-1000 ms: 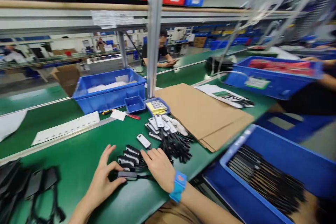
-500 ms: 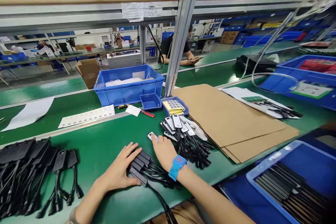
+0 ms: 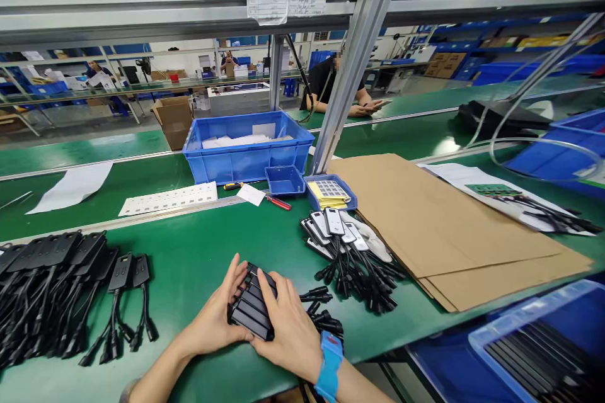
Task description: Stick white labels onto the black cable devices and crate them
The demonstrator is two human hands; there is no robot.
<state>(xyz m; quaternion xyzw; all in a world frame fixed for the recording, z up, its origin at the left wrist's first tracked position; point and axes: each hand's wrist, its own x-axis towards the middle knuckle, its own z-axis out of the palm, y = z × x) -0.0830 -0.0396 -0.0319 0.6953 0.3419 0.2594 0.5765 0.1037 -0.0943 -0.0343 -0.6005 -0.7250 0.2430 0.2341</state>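
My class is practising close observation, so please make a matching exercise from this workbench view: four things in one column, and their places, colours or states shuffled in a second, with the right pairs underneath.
Column one
1. Black cases
2. Wristband
3. Yellow-edged sheets
4. Cardboard sheets

Column two
A. Inside a small blue tray
B. Brown, lying flat
C. Held between the left hand and the right hand
D. Bright blue

Right pairs: 1-C, 2-D, 3-A, 4-B
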